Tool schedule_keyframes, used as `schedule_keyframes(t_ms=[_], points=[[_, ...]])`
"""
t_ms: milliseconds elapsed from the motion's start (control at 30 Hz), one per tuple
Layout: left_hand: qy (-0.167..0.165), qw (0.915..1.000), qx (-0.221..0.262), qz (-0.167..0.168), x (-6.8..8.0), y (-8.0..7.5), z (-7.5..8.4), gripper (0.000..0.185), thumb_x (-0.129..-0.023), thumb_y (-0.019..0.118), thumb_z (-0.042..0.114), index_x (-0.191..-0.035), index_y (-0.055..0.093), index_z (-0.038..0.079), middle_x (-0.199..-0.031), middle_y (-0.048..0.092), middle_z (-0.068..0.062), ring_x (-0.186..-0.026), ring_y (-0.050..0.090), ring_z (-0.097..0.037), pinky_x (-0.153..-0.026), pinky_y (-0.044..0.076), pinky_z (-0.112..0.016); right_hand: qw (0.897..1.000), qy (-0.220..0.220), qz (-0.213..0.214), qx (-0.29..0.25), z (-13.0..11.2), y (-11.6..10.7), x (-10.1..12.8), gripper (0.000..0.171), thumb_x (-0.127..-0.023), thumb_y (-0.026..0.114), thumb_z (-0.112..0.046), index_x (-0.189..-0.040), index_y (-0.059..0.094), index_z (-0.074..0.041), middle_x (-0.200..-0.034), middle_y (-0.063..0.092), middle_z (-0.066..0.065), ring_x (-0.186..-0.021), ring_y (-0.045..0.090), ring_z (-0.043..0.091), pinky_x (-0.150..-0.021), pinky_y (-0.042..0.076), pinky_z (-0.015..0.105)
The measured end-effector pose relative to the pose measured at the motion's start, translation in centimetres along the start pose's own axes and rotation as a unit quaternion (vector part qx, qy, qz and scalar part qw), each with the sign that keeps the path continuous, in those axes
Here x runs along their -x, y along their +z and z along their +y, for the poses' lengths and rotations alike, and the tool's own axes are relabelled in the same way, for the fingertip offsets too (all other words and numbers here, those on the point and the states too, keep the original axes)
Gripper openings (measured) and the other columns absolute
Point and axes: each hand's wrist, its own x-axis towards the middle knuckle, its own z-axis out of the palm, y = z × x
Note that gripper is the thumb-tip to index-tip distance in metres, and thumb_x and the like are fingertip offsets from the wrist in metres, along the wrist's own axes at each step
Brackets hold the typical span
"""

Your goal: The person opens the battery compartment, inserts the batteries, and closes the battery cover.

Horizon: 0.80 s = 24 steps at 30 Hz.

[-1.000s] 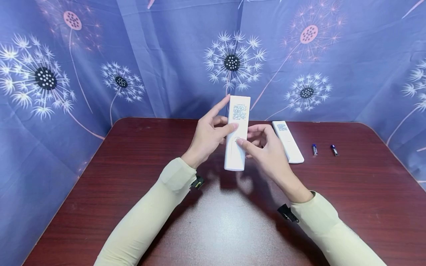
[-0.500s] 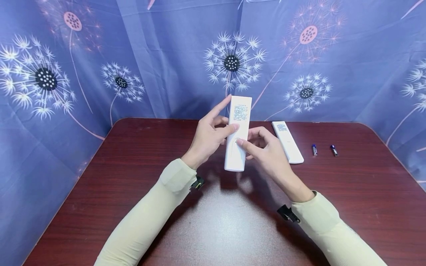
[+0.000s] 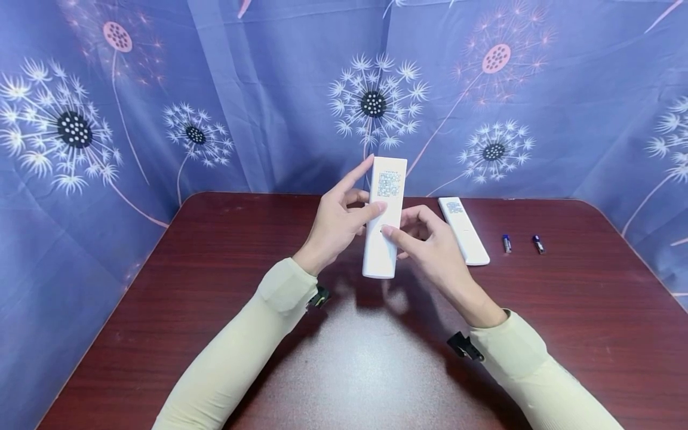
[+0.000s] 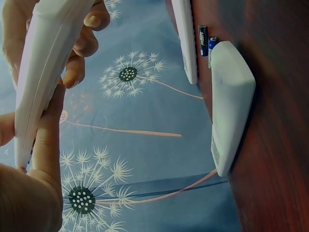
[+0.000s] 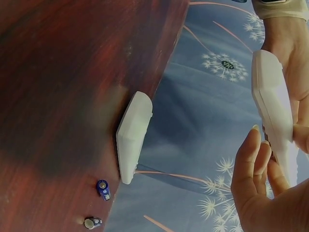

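A white remote control (image 3: 386,251) is held up over the table, its back with printed label facing the head camera. My left hand (image 3: 335,224) grips its upper left side, thumb across the back and index finger along the edge to the top corner. Lower on the right, my right hand (image 3: 432,245) pinches it, thumb tip on the back at mid-length and fingers curled behind. Beside that thumb tip shows a small dark spot. In the right wrist view, the remote's side edge and the right-hand fingers (image 5: 248,169) beneath it are visible.
A second white remote control (image 3: 466,236) lies back up on the dark red table (image 3: 537,310), right of my hands. Further right lie two small blue-and-silver batteries, one battery (image 3: 507,243) left of the other battery (image 3: 538,244). A dandelion-patterned blue cloth (image 3: 279,89) hangs behind.
Both hands keep their hold on the remote control, which has barely moved. By the right thumb tip a small dark spot now shows where a light ring-like mark showed before.
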Motion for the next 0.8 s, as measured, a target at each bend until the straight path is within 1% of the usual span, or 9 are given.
schedule_keyframes(t_ms=[100, 167, 300, 433, 533, 700, 800], points=[[-0.001, 1.0, 0.001, 0.0, 0.04, 0.05, -0.06, 0.077, -0.097, 0.075, -0.003, -0.16, 0.05, 0.033, -0.098, 0.07, -0.018, -0.07, 0.069, -0.02, -0.056, 0.056, -0.03, 1.0, 0.001, 0.001, 0.003, 0.0, -0.04, 0.05, 0.027, -0.097, 0.079, -0.015, -0.113, 0.064, 0.0, -0.091, 0.069, 0.015, -0.077, 0.066, 0.029, -0.064, 0.063, 0.035], [-0.002, 1.0, 0.003, -0.001, 0.05, 0.09, -0.07, 0.078, -0.097, 0.074, -0.004, -0.16, 0.05, 0.033, -0.098, 0.069, -0.018, -0.07, 0.069, -0.02, -0.056, 0.056, -0.031, 1.0, 0.001, 0.001, 0.005, -0.02, -0.05, 0.08, 0.027, -0.097, 0.079, -0.015, -0.114, 0.065, 0.0, -0.092, 0.069, 0.015, -0.076, 0.066, 0.027, -0.064, 0.063, 0.035], [-0.003, 1.0, 0.009, -0.003, 0.06, 0.14, -0.1, 0.078, -0.097, 0.074, -0.004, -0.161, 0.05, 0.033, -0.097, 0.069, -0.018, -0.07, 0.069, -0.019, -0.056, 0.057, -0.031, 1.0, 0.001, 0.0, 0.009, -0.08, -0.06, 0.08, 0.027, -0.097, 0.079, -0.014, -0.114, 0.065, 0.0, -0.092, 0.068, 0.016, -0.074, 0.065, 0.019, -0.064, 0.063, 0.034], [-0.001, 0.9999, 0.01, -0.003, -0.03, 0.24, -0.06, 0.078, -0.097, 0.074, -0.005, -0.161, 0.05, 0.031, -0.096, 0.069, -0.018, -0.069, 0.068, -0.018, -0.056, 0.056, -0.031, 1.0, -0.003, 0.001, 0.018, -0.12, -0.19, -0.05, 0.026, -0.097, 0.079, -0.014, -0.113, 0.065, 0.0, -0.091, 0.068, 0.015, -0.073, 0.064, 0.018, -0.064, 0.062, 0.033], [-0.003, 0.9999, 0.01, -0.003, -0.07, 0.32, -0.13, 0.078, -0.096, 0.074, -0.005, -0.161, 0.05, 0.031, -0.096, 0.068, -0.018, -0.068, 0.068, -0.018, -0.056, 0.057, -0.031, 1.0, -0.006, 0.005, 0.028, -0.05, -0.24, -0.1, 0.026, -0.097, 0.079, -0.014, -0.112, 0.065, 0.001, -0.089, 0.067, 0.014, -0.074, 0.064, 0.019, -0.063, 0.062, 0.033], [-0.012, 0.9999, -0.004, -0.006, 0.09, 0.34, -0.2, 0.079, -0.096, 0.075, -0.003, -0.162, 0.048, 0.031, -0.096, 0.069, -0.018, -0.067, 0.069, -0.02, -0.057, 0.058, -0.031, 0.999, 0.003, 0.005, 0.035, 0.12, -0.16, -0.02, 0.026, -0.097, 0.08, -0.015, -0.11, 0.065, 0.002, -0.088, 0.068, 0.014, -0.076, 0.066, 0.027, -0.063, 0.062, 0.032], [-0.009, 0.9998, -0.015, -0.007, 0.11, 0.26, -0.24, 0.079, -0.096, 0.075, -0.003, -0.163, 0.047, 0.03, -0.097, 0.07, -0.018, -0.069, 0.07, -0.02, -0.057, 0.058, -0.031, 0.999, 0.01, 0.004, 0.035, 0.18, -0.18, -0.03, 0.027, -0.097, 0.08, -0.016, -0.111, 0.065, 0.002, -0.089, 0.068, 0.014, -0.078, 0.066, 0.032, -0.063, 0.062, 0.033]])
